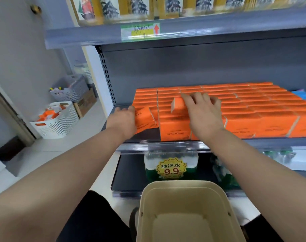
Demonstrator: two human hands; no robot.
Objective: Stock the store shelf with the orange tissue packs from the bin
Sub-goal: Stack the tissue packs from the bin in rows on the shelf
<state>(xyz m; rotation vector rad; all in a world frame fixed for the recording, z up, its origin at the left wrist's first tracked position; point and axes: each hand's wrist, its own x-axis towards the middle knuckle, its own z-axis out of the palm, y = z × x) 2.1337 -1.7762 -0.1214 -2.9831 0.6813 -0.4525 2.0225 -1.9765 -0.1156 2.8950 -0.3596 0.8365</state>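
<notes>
Grey shelf (157,146), rows of orange tissue packs (253,105) across it. Two hands, one pack each: left hand (123,119) grips a tilted pack (145,119) at the front-left, right hand (205,112) clasps a raised pack (178,106) atop the rows. One beige bin (183,186) below.

Orange rectangular film-wrapped tissue packs (236,109) are showing white end faces and small dark lettering, the dark grey metal store shelf (271,143) is showing one flat tone, the beige rounded plastic bin (183,184) is reading plain, and the yellow starburst paper price sticker (171,168) is bearing red digits.
</notes>
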